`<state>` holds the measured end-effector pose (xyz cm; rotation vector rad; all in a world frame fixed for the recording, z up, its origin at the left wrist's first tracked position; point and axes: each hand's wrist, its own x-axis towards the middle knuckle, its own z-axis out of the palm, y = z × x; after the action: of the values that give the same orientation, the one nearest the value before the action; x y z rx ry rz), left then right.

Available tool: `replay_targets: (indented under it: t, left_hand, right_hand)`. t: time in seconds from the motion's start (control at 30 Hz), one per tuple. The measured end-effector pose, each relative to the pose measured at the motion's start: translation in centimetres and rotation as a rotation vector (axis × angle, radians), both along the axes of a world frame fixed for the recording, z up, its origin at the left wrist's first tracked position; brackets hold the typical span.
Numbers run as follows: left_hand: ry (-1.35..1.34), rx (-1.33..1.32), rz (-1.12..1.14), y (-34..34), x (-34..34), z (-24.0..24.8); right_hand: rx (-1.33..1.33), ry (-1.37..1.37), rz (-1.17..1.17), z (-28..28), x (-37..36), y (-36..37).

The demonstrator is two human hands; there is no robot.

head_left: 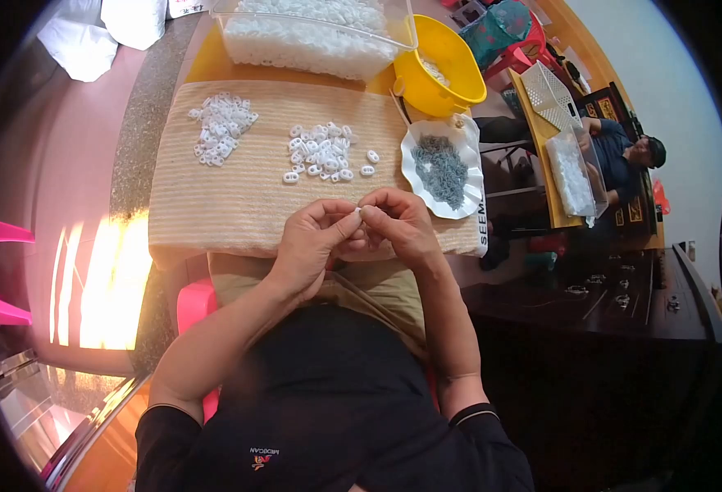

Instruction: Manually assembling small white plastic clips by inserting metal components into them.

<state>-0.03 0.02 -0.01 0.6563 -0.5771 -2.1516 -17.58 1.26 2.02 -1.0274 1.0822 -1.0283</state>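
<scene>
Left hand (pixel 312 239) and right hand (pixel 403 226) pinch a small white piece (pixel 359 211); white links (pixel 330 165) at eleven o'clock, likely for easy reach.

Large dark capital letters (pixel 483 220) along the right edge of a beige-and-white striped fabric cloth (pixel 238 201), small pale upside-down lettering (pixel 264 450) beside a little red-orange figure (pixel 258 462) on a black fabric shirt (pixel 328 394), dark marks (pixel 187 6) on a white item at the top edge, unreadable

On the cloth (pixel 238 201), pieces (pixel 320 152) lie between a heap (pixel 221 127) and dish (pixel 473 160).
</scene>
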Motion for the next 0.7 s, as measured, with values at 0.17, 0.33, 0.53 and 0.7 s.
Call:
replay_targets:
  t: [0.17, 0.33, 0.53, 0.7]
  left_hand:
    - [0.053, 0.023, -0.035, -0.4, -0.1, -0.1]
    - [0.078, 0.051, -0.065, -0.3, 0.0, -0.1]
    - [0.077, 0.075, -0.074, -0.3, 0.2, 0.1]
    - [0.055, 0.091, -0.074, -0.2, 0.1, 0.2]
  right_hand:
    - [-0.045, 0.011, -0.065, -0.3, 0.1, 0.1]
    - [-0.039, -0.016, -0.089, -0.6, 0.2, 0.6]
    - [-0.049, -0.004, -0.087, -0.5, 0.4, 0.8]
    - [-0.16, 0.324, -0.169, 0.0, -0.7, 0.9]
